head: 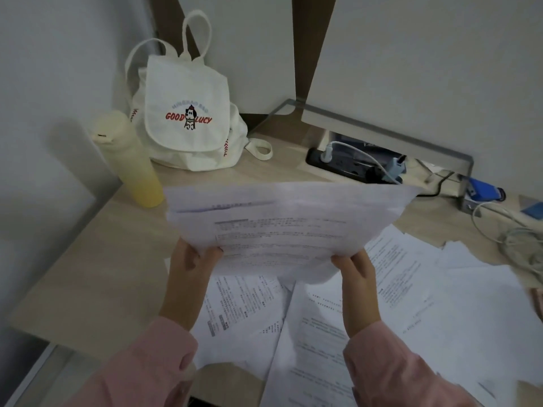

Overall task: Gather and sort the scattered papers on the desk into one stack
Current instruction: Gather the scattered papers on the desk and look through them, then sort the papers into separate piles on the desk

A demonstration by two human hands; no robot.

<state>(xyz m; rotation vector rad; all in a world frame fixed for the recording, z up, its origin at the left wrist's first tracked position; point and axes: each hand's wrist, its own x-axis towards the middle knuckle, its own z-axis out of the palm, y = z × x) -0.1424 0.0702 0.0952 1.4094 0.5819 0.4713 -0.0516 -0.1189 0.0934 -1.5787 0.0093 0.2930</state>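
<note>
Mostly blurred held sheets [282,230], print unreadable, desk papers [320,336] cropped

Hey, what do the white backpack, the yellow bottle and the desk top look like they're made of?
Backpack: likely cotton canvas, matte; it slumps in soft folds with printed lettering. Bottle: seemingly frosted plastic, cream fading to yellow, no glare. Desk top: probably wood-look laminate, pale grain, smooth satin surface.

A bundle of printed white sheets [282,230] is held up off the desk [97,274] at the centre, tilted away, its top edge sagging in a curve. More printed papers [367,318] lie flat, loose and overlapping, spread from 3 to 6 o'clock beneath it.
</note>
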